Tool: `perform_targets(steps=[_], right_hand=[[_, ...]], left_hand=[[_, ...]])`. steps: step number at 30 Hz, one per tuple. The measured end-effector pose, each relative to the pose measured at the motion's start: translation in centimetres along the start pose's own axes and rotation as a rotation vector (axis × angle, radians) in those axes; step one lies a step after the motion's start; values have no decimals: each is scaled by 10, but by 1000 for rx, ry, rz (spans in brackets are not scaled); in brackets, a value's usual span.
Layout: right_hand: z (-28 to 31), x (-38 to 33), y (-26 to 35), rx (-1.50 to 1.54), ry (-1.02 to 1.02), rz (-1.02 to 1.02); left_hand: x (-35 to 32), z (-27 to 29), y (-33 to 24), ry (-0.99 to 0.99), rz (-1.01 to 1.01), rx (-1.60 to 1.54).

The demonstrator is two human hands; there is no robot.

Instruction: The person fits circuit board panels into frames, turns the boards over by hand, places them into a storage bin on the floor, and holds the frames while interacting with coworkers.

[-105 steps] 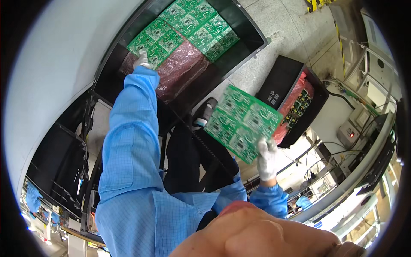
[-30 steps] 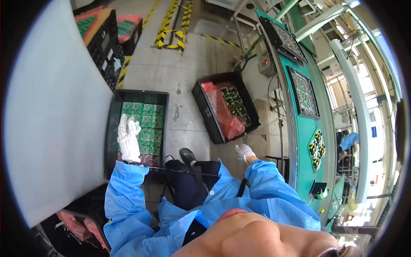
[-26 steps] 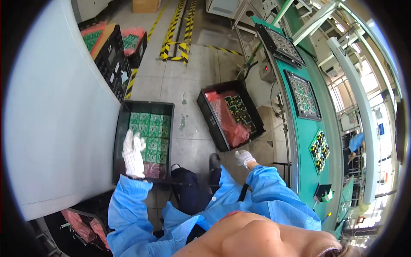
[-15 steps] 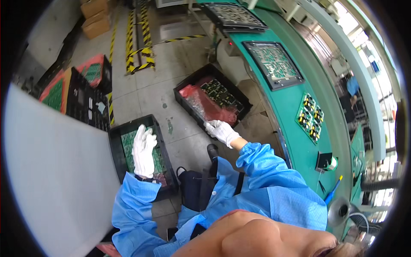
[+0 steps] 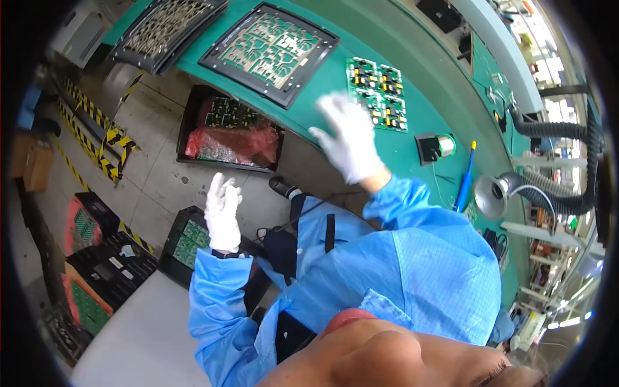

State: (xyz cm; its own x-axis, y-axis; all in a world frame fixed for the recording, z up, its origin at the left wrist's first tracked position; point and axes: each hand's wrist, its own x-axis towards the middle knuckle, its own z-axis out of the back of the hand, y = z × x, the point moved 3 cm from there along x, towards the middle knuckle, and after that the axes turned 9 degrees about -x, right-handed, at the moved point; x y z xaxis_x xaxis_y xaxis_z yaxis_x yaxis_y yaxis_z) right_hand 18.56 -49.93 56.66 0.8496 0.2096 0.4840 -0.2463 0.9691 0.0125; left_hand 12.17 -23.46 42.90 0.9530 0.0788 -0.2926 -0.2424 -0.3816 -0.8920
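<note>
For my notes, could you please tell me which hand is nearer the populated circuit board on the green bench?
Right: the right hand is close to the populated circuit board, contact unclear; the left hand is farther away, off the green bench, near a black bin.

Grey floor [image 5: 151,164], green-topped workbench [image 5: 424,111]

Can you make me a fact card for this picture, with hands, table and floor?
Left hand: white glove, open, near a black bin with green boards
Right hand: white glove, open, by a board with parts; touching unclear
Table: green; black-framed panel, wire spool, blue tool with yellow tip
Floor: grey; another bin with pink wrap
</note>
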Motion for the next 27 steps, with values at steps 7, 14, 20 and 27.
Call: perform_targets(steps=[7,14,20,27], right_hand=[[15,-16,-83,-270,430,2],[52,-51,-46,-138,552,287],[76,-41,-37,41,310,85],[101,54,-89,1863,-166,-917]], left_hand=[[-40,-38,-48,182,167,0],[-53,-33,-91,212,146,144],[-50,-39,-119,245,109,140],[-33,-66,-143,152,112,-47]])
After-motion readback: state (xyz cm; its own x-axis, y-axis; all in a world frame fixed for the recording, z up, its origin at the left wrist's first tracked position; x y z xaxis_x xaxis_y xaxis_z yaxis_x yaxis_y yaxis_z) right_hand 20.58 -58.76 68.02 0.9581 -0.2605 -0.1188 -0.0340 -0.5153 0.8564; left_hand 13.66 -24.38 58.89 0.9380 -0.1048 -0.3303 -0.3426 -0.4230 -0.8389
